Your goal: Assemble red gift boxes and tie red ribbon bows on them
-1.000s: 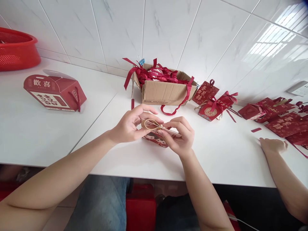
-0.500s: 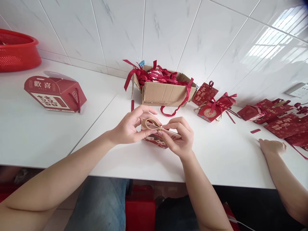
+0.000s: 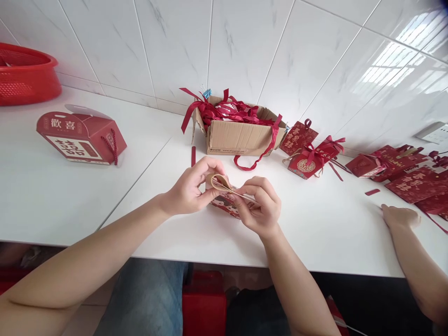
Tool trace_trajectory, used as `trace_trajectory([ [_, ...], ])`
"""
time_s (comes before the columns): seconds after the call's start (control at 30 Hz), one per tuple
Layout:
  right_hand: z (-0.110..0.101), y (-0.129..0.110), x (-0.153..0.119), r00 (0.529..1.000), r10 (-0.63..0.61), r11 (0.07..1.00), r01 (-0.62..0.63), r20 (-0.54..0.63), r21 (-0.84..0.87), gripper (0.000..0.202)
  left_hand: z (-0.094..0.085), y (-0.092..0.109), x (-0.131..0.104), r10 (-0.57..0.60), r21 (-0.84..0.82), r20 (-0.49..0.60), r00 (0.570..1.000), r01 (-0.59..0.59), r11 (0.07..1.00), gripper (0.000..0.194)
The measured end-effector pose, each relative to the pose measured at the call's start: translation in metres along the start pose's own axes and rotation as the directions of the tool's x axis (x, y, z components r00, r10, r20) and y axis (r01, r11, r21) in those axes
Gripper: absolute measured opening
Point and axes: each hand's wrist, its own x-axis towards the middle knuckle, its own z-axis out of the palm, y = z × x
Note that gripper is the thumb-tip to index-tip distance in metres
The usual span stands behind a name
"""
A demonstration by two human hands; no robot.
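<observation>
In front of me on the white table stands a small red printed gift box (image 3: 224, 205), partly covered by my hands. A tan looped strap (image 3: 217, 180) bulges up along its top. My left hand (image 3: 192, 189) curls round the loop's left side, the thumb pressed on its near face. My right hand (image 3: 261, 203) pinches the strap's right end against the box's top edge between thumb and fingers. The exact contact of the fingertips is hidden.
A cardboard box (image 3: 243, 136) of red ribbons stands against the tiled wall. To the left are a larger red box (image 3: 82, 137) and a red plastic basket (image 3: 28, 79). Red ribboned boxes (image 3: 305, 159) stand on the right. A co-worker's hand (image 3: 401, 217) rests on the table there.
Both my hands have sunk slightly, and the loop has tilted and flattened toward the right. The co-worker's hand has shifted a little to the right.
</observation>
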Motion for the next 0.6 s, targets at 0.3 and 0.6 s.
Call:
trace_trajectory([
  [0.3,-0.0035,0.0045,0.0019,0.993,0.101,0.975,-0.112,0.069,0.192,0.019,-0.0010,0.0028,0.0001,0.226,0.100,0.055,0.972,-0.231,0.968,0.024],
  [0.6,-0.0008,0.0016,0.0019,0.960,0.236,0.888,-0.277,0.151,0.368,0.015,-0.0025,0.0063,0.0042,0.289,0.156,0.003,0.957,-0.286,0.945,0.019],
])
